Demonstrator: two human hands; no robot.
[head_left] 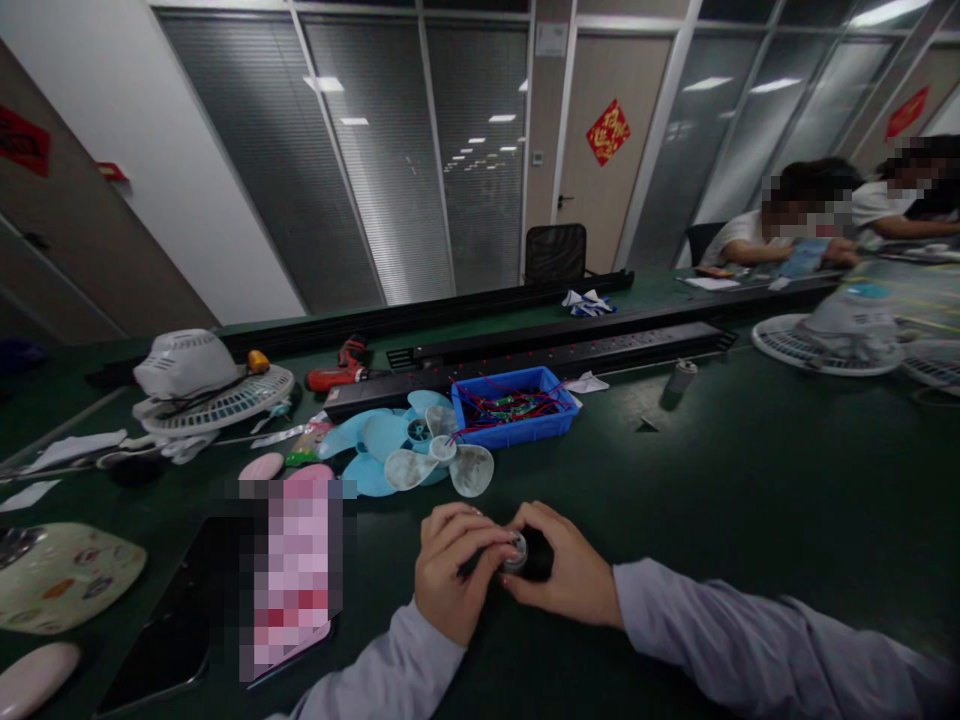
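Near the middle of the close side of the green table (750,480), you hold a small round metallic part (517,548) between your 2 hands. Your left hand (456,572) has its thumb and fingertips drawn together on the part from the left, while your right hand (571,565) curls in from the right, its thumb and forefinger narrowed against it. Your fingers cover much of the part, so you cannot tell its full shape.

Just beyond your hands lies a grey 3-bladed fan rotor (471,472), overlapping light-blue fan blades (360,432). Beside these, to the right, sits a blue bin (517,432) of wired green boards (517,406). Long black rails (525,348) run across the table beyond the bin.

Farther left, you have a red-and-black drill (334,379) and a white fan housing (184,362) with a round grille (255,398). On the near left, a black slab (176,610) lies beside a pink thing (300,550) whose details are blurred out.

Well apart from your hands, to the right, a metal cylinder (681,377) stands upright. White-and-blue gloves (589,303) lie on the far side, and at the far right 2 people (750,238) sit at the table.
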